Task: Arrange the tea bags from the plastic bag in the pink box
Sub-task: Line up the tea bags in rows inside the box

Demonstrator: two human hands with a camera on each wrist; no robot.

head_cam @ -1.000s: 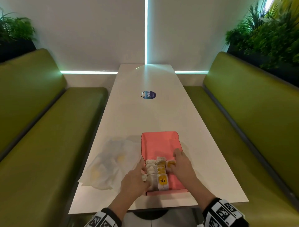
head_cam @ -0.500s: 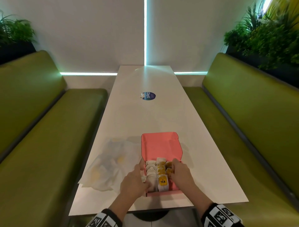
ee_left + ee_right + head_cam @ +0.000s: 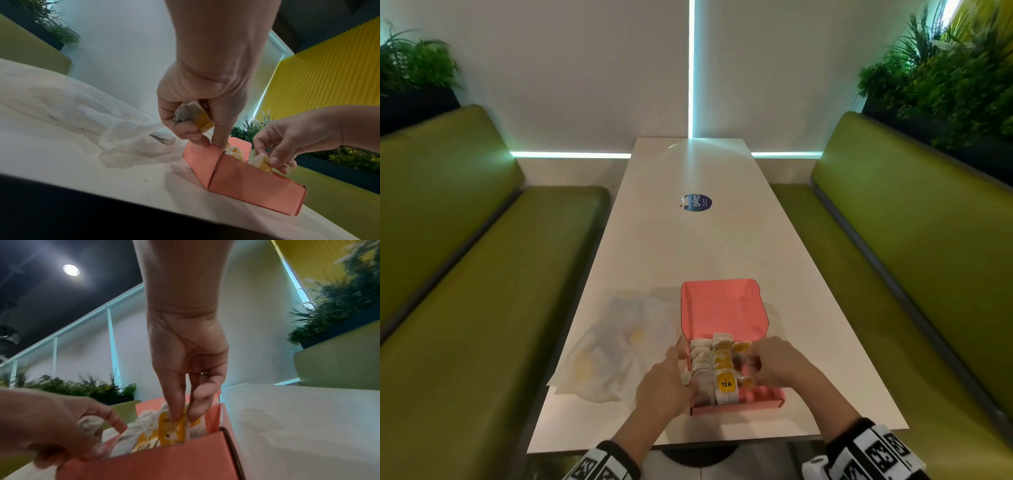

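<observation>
The pink box (image 3: pixel 736 406) lies open near the table's front edge, its lid (image 3: pixel 722 308) raised at the far side. Rows of tea bags (image 3: pixel 722 363) with yellow tags stand inside. My left hand (image 3: pixel 667 383) is at the box's left wall (image 3: pixel 203 155); thumb and forefinger touch that wall while the other fingers curl round a spare tea bag (image 3: pixel 189 112). Over the right row, my right hand (image 3: pixel 774 366) pinches a tea bag (image 3: pixel 174 433) by its yellow tag. The crumpled plastic bag (image 3: pixel 616 346) lies left of the box, with yellow showing through.
The long white table (image 3: pixel 688 246) runs away from me with a round blue sticker (image 3: pixel 698 202) at mid-length. Green benches (image 3: pixel 482 308) flank both sides, with planters behind them. The table's near edge is just below the box.
My right hand has drawn back toward me along the right row of the box, still on a tea bag. The left hand has stayed at the left wall.
</observation>
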